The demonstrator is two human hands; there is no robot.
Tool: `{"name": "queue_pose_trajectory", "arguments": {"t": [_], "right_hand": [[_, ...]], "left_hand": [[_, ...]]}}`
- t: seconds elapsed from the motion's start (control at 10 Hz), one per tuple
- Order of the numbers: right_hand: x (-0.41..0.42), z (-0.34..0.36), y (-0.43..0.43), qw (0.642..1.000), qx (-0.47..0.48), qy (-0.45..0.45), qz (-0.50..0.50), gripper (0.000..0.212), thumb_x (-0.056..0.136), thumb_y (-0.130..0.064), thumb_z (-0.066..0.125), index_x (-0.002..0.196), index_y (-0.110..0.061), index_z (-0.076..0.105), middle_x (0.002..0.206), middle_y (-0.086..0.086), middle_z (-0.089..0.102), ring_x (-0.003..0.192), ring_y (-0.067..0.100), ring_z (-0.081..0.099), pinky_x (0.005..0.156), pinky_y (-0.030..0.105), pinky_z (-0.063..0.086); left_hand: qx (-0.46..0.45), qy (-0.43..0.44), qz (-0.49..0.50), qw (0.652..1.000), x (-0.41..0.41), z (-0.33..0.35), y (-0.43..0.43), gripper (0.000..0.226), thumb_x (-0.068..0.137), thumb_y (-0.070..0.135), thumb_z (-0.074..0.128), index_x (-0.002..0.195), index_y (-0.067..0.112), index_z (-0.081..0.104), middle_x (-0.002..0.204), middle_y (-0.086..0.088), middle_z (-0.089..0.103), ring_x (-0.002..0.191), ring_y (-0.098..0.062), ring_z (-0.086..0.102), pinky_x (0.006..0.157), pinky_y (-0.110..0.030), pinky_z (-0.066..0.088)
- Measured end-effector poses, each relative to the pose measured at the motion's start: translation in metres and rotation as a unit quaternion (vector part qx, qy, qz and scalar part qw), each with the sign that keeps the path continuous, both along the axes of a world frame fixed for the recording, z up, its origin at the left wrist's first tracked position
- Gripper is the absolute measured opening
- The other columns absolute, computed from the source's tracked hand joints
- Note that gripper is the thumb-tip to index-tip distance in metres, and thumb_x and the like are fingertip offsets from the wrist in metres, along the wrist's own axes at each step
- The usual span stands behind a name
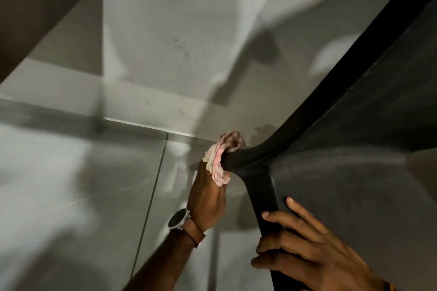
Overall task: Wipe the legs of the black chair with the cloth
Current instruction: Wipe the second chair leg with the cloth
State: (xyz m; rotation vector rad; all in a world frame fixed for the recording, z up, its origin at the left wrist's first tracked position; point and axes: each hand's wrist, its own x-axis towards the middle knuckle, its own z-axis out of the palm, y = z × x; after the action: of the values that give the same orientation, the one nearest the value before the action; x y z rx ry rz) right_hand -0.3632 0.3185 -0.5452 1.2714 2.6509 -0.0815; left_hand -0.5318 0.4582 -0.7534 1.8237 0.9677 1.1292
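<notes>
Head view: my left hand (207, 198) has its grip clenched on the pink cloth (216, 160), bunched around a leg (246, 156) of the black chair (354, 160) below the seat corner. My right hand (314, 253) curls its fingers over the chair's near edge, grasping it. A watch (177, 218) sits on my left wrist, with grey floor tiles (71, 184) beneath.

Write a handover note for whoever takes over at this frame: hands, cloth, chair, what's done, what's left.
The left hand grips the cloth, bunched round one leg of the black chair.
The right hand holds the chair's frame edge, fingers curled over it.
Done: cloth is on this leg; how much is wiped cannot be told.
Left: finish this leg, then the others, which are out of view.
</notes>
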Motion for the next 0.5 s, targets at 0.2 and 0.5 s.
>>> {"name": "queue_pose_trajectory", "arguments": {"t": [0.2, 0.5], "right_hand": [[0.004, -0.002, 0.003, 1.0, -0.016, 0.024, -0.006, 0.037, 0.119, -0.042, 0.014, 0.149, -0.049, 0.035, 0.14, -0.028, 0.049, 0.163, 0.004, 0.011, 0.132, 0.036, 0.01], [-0.006, 0.001, -0.01, 0.984, -0.081, 0.14, -0.079, 0.063, 0.111, -0.06, 0.006, 0.142, -0.043, 0.058, 0.142, -0.023, 0.055, 0.161, 0.015, 0.027, 0.133, 0.046, 0.008]], "left_hand": [[-0.07, 0.067, 0.041, 0.994, 0.003, -0.051, 0.024, 0.072, 0.093, -0.016, 0.051, 0.16, 0.007, 0.034, 0.168, -0.009, 0.034, 0.156, 0.004, 0.021, 0.131, -0.033, 0.023], [-0.314, 0.305, -0.001, 0.899, -0.021, -0.075, 0.048, 0.043, 0.1, 0.001, 0.057, 0.142, -0.01, 0.05, 0.146, -0.029, 0.054, 0.132, -0.044, 0.057, 0.11, -0.047, 0.047]]}}
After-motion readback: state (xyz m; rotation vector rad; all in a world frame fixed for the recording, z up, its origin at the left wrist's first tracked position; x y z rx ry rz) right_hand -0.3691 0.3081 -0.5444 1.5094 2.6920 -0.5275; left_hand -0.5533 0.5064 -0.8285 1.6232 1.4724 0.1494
